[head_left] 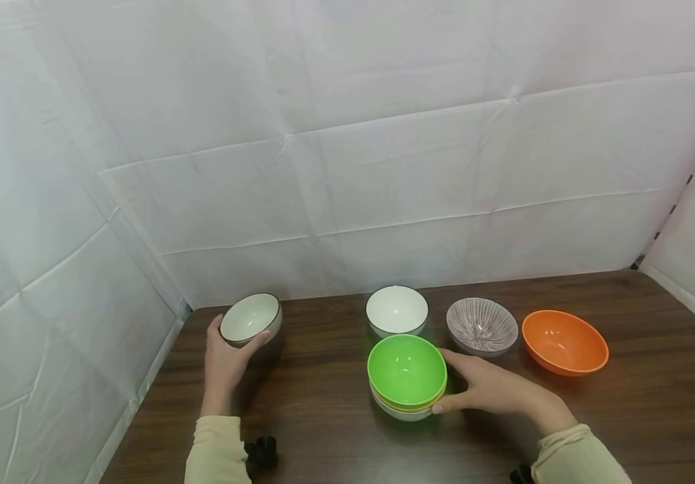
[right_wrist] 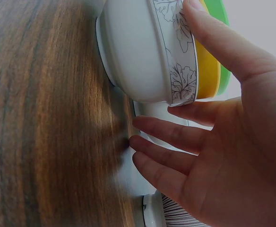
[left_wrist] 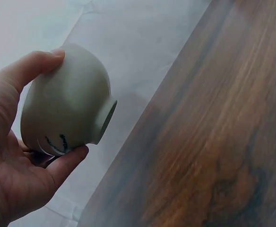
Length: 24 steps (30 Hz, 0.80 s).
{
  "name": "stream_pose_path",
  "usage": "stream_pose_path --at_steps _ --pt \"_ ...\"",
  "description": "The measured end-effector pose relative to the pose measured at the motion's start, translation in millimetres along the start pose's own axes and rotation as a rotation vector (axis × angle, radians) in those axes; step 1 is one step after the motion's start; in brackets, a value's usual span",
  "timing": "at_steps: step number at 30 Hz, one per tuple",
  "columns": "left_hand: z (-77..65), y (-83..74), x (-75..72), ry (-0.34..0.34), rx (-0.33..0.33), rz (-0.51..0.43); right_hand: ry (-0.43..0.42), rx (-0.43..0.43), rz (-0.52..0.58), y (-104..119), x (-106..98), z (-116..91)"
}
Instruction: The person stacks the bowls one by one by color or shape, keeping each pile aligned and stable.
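Observation:
At the table's far left, my left hand (head_left: 226,356) grips a pale bowl (head_left: 253,317) with a dark rim, thumb and fingers spread around its wall. In the left wrist view the bowl's foot (left_wrist: 106,120) shows bare, apparently off the table. My right hand (head_left: 493,386) holds the side of a bowl stack between thumb and index finger; the other fingers spread loosely. The stack has a green bowl (head_left: 406,370) on top, a yellow bowl (right_wrist: 207,71) under it, and a white bowl with a leaf-patterned band (right_wrist: 138,52) at the bottom.
Behind the stack stands a white bowl with a dark rim (head_left: 397,310). To its right are a purple-streaked bowl (head_left: 482,326) and an orange bowl (head_left: 565,343). White sheeting (head_left: 384,168) borders the back and sides of the brown wooden table (head_left: 323,410).

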<state>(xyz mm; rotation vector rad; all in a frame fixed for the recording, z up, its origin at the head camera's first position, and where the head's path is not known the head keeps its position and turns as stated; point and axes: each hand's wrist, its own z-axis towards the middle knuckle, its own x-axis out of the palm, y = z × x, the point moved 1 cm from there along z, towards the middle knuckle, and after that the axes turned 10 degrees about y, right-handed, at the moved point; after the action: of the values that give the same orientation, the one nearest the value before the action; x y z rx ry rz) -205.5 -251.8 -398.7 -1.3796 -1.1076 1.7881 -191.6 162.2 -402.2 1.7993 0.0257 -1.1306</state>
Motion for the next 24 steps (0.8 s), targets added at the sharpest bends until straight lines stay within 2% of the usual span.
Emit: stream_pose_path --at_steps 15,24 --pt "-3.8 -19.7 6.8 0.073 0.058 -0.017 -0.008 -0.018 0.012 1 -1 1" --pt "-7.4 -32.2 13.3 0.121 0.081 0.01 -0.063 -0.035 -0.005 1 0 0"
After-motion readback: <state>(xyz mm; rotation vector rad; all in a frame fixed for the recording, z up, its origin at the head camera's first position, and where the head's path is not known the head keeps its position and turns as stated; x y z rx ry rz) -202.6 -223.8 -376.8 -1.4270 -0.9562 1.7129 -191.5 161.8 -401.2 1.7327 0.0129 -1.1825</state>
